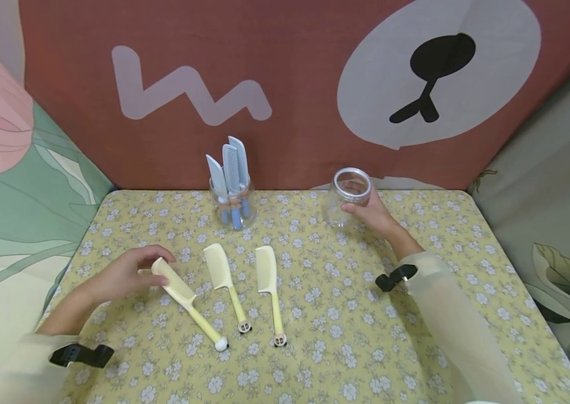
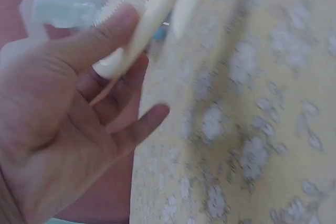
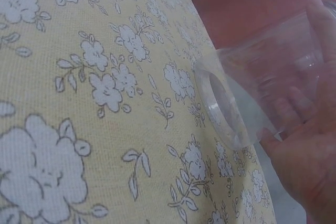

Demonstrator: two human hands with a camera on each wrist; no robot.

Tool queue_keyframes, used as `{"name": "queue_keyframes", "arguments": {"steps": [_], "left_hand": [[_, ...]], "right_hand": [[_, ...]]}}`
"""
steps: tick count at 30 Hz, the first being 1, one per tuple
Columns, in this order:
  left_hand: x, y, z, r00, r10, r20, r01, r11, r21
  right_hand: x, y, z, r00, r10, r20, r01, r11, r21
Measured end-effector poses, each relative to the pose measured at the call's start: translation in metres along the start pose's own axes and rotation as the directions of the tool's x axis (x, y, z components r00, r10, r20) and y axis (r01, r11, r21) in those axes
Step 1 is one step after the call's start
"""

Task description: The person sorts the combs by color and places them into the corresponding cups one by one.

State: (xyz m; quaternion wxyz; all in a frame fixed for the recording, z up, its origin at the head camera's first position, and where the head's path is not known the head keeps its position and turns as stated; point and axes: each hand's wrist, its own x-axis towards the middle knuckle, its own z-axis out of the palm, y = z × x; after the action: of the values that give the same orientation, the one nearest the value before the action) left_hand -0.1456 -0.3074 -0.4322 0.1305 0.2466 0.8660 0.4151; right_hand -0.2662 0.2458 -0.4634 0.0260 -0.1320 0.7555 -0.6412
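My left hand pinches the toothed end of a cream comb between thumb and fingers; its yellow handle ends in a white knob near the cloth. In the left wrist view the thumb presses on the comb beside its teeth. Two more cream combs lie to its right, a middle comb and a right comb, both with animal-face handle ends. Farther off, my right hand grips a clear jar from its right side. In the right wrist view the jar shows nothing inside.
A second glass jar at the table's back holds several blue combs upright. The floral yellow cloth covers the table, with a reddish-brown fabric backdrop right behind it. Printed curtains hang at both sides.
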Motion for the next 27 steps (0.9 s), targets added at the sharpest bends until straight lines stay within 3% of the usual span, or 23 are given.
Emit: {"name": "queue_keyframes", "arguments": {"steps": [3, 8, 12, 15, 19, 22, 24, 27], "left_hand": [[0.0, 0.004, -0.004, 1.0, 0.029, 0.003, -0.028, 0.983, -0.18], [0.003, 0.013, -0.006, 0.998, 0.055, -0.007, -0.053, 0.91, -0.412], [0.007, 0.022, -0.002, 0.996, 0.079, -0.039, -0.087, 0.794, -0.602], [0.014, 0.028, 0.003, 0.987, 0.148, -0.056, -0.144, 0.7, -0.7], [0.026, 0.038, 0.012, 0.962, 0.268, -0.052, -0.211, 0.61, -0.764], [0.033, 0.046, 0.017, 0.957, 0.289, -0.031, -0.2, 0.579, -0.791], [0.036, 0.05, 0.02, 0.96, 0.279, -0.023, -0.187, 0.577, -0.795], [0.039, 0.054, 0.023, 0.967, 0.254, -0.014, -0.168, 0.597, -0.785]], "right_hand": [[-0.001, 0.0, 0.0, 1.0, 0.0, -0.001, 0.0, 1.0, 0.002], [-0.001, -0.001, 0.0, 1.0, -0.004, -0.001, 0.004, 1.0, -0.001], [-0.001, -0.001, 0.0, 1.0, -0.004, 0.002, 0.004, 1.0, 0.008], [-0.001, 0.0, 0.0, 1.0, -0.003, 0.007, 0.003, 1.0, 0.015], [-0.002, 0.0, 0.0, 1.0, 0.006, 0.008, -0.006, 1.0, 0.012], [-0.002, -0.001, 0.0, 1.0, 0.005, 0.008, -0.005, 1.0, 0.01], [-0.002, 0.0, 0.0, 1.0, 0.001, 0.009, -0.001, 1.0, 0.01], [-0.002, 0.0, 0.0, 1.0, -0.002, 0.009, 0.002, 1.0, 0.007]]}}
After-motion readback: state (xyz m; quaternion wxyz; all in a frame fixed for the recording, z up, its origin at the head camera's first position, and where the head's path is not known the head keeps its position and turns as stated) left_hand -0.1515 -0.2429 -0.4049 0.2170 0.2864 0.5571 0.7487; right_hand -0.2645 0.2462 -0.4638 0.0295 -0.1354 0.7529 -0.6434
